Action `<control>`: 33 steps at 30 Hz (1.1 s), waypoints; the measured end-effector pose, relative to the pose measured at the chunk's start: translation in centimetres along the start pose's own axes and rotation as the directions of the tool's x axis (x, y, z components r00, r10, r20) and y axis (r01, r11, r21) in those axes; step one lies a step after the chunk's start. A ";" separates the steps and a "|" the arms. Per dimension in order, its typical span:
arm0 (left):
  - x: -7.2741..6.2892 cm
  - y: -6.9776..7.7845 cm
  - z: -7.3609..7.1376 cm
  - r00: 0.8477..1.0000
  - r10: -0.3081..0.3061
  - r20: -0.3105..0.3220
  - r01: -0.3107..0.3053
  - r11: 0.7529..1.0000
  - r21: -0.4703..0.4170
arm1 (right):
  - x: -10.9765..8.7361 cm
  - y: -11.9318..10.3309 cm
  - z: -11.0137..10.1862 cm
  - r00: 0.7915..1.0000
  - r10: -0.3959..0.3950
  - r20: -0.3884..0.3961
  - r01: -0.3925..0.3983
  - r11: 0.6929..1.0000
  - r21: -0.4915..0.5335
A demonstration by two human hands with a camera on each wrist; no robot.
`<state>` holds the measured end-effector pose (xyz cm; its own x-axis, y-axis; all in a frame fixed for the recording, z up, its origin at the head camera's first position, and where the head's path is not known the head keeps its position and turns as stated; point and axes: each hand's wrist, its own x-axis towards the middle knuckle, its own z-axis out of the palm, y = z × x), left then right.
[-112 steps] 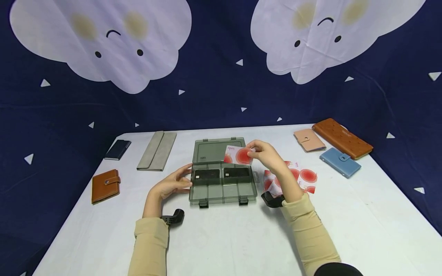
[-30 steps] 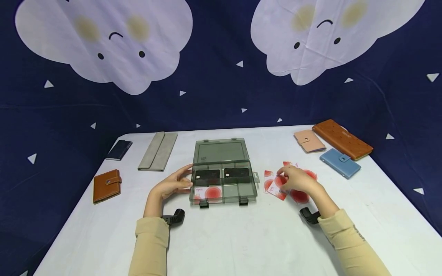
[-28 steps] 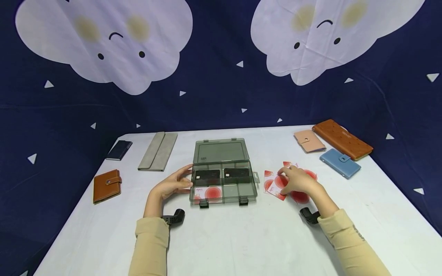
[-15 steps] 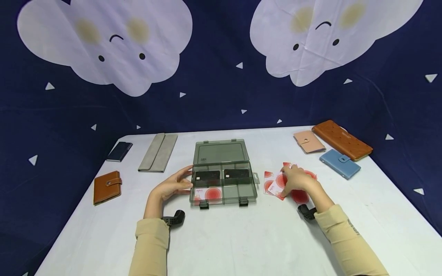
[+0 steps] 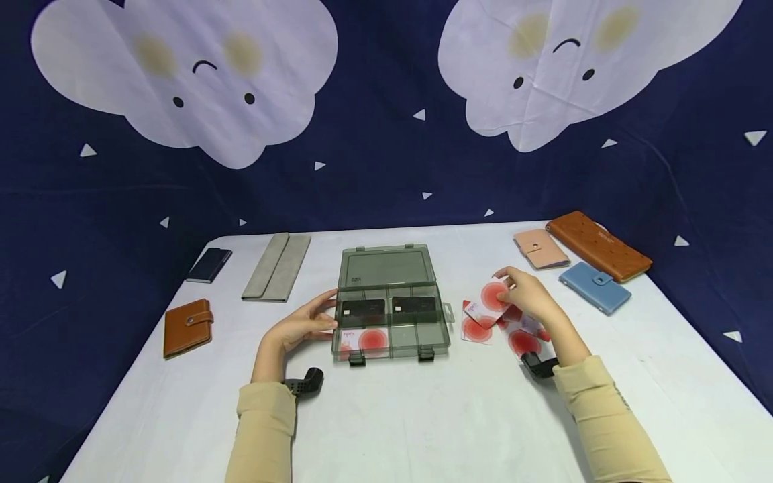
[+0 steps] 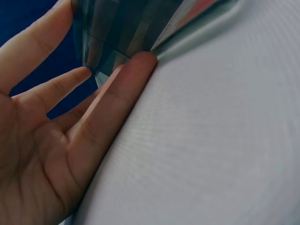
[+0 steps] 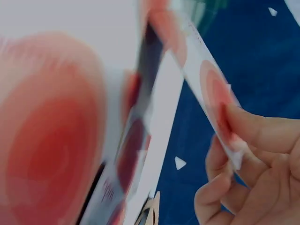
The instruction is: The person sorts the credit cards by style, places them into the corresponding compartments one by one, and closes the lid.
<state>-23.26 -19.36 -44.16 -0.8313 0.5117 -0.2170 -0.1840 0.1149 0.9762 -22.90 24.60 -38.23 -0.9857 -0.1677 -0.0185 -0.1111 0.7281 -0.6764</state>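
Observation:
My right hand [image 5: 527,295] pinches a red-and-white card [image 5: 490,299] by one edge, lifting it over the other cards on the table. In the right wrist view, thumb and fingers grip the tilted card [image 7: 215,91]. Beneath lie several similar cards [image 5: 476,330], some overlapping. With extended fingers, my left hand [image 5: 302,323] touches the left side of a clear grey-green compartment box [image 5: 386,265], its lid folded back. Two black cards [image 5: 413,305] lie in the rear compartments, and a red-and-white card [image 5: 364,341] lies in the front left one.
On the left are a brown wallet [image 5: 188,328], a dark card holder [image 5: 209,265] and a grey folding case [image 5: 278,267]. At the right lie a pink wallet [image 5: 541,249], a long brown wallet [image 5: 598,245] and a blue wallet [image 5: 595,287].
A card went into the box's front left compartment after the earliest frame. My right hand then reached the loose cards and has now raised one edge-up. The left hand stays at the box.

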 end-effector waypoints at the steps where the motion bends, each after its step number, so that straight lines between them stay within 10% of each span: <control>1: 0.0 0.0 0.0 1.000 0.003 0.003 -0.003 1.000 0.001 | 0.0 -0.1 -0.1 1.000 -0.012 -0.006 0.013 0.998 0.062; 16: 0.1 0.1 -0.1 1.000 0.012 0.008 -0.012 1.000 0.008 | -0.3 -4.9 2.1 0.999 -0.045 0.010 0.036 0.891 0.453; 33: 0.2 0.0 -0.1 1.000 -0.006 -0.003 0.006 1.000 0.014 | -0.9 -6.6 7.1 0.940 -0.244 0.237 0.190 0.955 0.230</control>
<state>-23.43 -19.33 -44.20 -0.8320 0.5083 -0.2224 -0.1813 0.1299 0.9748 -20.34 15.20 -39.00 -0.8695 -0.4932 -0.0271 -0.2639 0.5102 -0.8185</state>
